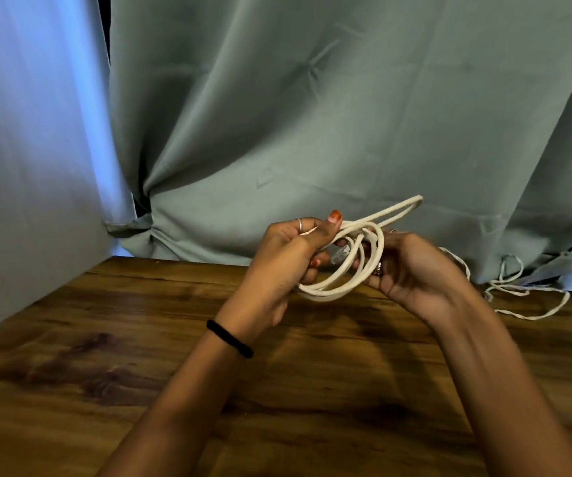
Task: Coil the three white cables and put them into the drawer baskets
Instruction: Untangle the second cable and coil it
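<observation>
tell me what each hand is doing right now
Left hand: closed on the cable coil.
Right hand: closed on the same coil.

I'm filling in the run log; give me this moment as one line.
stage: coiling | left hand: holds thick white cable loops | right hand: holds same coil | thin white cable: loose on wooden table | drawer baskets: not visible

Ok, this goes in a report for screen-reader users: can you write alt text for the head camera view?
Two hands hold a partly coiled white cable above a wooden table: the left hand grips the loops, the right hand holds them opposite. A thinner white cable lies loose at the table's far right, before a green curtain.
</observation>
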